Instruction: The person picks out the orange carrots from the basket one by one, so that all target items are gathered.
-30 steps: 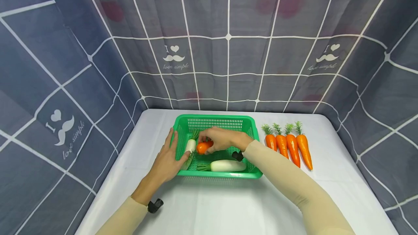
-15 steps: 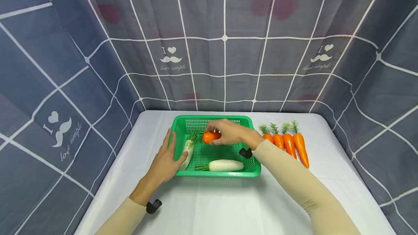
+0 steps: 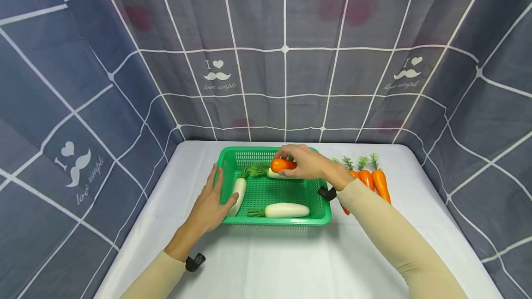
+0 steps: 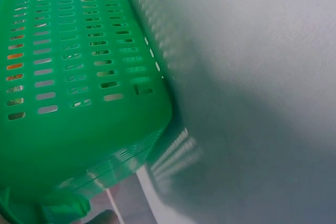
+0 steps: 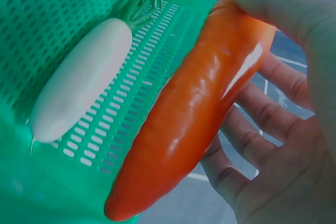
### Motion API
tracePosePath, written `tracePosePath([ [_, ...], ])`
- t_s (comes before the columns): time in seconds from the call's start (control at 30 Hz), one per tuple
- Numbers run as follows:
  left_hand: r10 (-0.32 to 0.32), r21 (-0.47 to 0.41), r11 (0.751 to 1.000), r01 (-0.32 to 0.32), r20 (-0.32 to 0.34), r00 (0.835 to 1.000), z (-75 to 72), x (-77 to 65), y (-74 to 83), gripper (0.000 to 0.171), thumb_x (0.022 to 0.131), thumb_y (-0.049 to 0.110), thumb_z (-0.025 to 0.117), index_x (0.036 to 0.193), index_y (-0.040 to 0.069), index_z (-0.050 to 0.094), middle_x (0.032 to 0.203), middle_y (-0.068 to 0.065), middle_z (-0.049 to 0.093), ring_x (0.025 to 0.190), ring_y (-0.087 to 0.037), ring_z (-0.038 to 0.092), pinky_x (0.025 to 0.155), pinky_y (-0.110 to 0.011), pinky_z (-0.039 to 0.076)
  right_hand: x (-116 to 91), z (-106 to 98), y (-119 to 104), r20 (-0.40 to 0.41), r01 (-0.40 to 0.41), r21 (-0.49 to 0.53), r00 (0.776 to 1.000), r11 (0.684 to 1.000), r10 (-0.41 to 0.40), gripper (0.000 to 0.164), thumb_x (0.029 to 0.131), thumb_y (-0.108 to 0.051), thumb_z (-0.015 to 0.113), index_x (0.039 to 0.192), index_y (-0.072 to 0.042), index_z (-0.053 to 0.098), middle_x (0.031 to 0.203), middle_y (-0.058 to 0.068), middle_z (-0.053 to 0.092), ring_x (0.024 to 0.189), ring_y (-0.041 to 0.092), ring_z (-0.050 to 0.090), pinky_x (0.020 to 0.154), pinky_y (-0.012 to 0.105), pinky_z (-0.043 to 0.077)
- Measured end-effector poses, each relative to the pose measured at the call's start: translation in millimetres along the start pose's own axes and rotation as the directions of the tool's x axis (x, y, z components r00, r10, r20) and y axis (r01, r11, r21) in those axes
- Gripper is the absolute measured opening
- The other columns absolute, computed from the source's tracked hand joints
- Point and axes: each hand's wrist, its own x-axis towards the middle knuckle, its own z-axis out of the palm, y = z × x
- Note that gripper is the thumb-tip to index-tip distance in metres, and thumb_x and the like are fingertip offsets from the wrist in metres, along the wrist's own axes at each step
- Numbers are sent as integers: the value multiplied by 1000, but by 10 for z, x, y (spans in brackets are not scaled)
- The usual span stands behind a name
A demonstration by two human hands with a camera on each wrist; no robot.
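My right hand [image 3: 306, 160] pinches an orange carrot [image 3: 282, 165] over the back of a green plastic basket [image 3: 282, 221]. In the right wrist view the carrot [image 5: 191, 114] lies between thumb and fingers. Below it, partly covered in the head view, is a white radish [image 3: 274, 173] with green leaves. A second white radish [image 3: 287, 210] lies along the front of the basket, and a third radish [image 3: 238, 195] stands lengthwise at its left side. My left hand [image 3: 211, 204] rests at the basket's left rim with fingers straight and thumb over the edge.
Several carrots [image 3: 379, 183] with leafy tops lie in a row on the white tablecloth [image 3: 282, 262] right of the basket, partly hidden by the right sleeve. A grey checked curtain [image 3: 257, 73] surrounds the table at the back and both sides.
My right hand has moved the carrot right and toward the back of the basket, uncovering the left radish and part of the back one. The left hand stays at the rim.
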Motion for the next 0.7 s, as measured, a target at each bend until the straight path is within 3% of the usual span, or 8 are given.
tracePosePath([
  [0.23,-5,-7,1000,5,2,1000,6,9,4,103,117,53,65,186,0,11,198,-18,-5,162,-66,48,122,-84,47,-174,-122,98,-38,-39,8,998,999,40,40,105,-28,90,141,-18,76,128,4,81,110,20,74,95,40,63],
  [0.47,-3,-14,1000,3,5,1000,10,7,12,103,117,52,66,186,0,10,198,-18,-6,164,-65,46,123,-83,47,-372,-216,270,-93,-86,36,992,996,89,43,105,-30,90,142,-17,75,128,3,80,107,21,73,92,40,62],
  [0.7,4,1,1000,-4,-5,1000,6,4,13,102,117,53,66,186,-1,11,198,-19,-4,160,-64,51,121,-80,50,-582,-300,430,-143,-136,73,979,988,145,40,104,-27,91,140,-19,76,127,1,79,114,24,71,94,43,61],
])
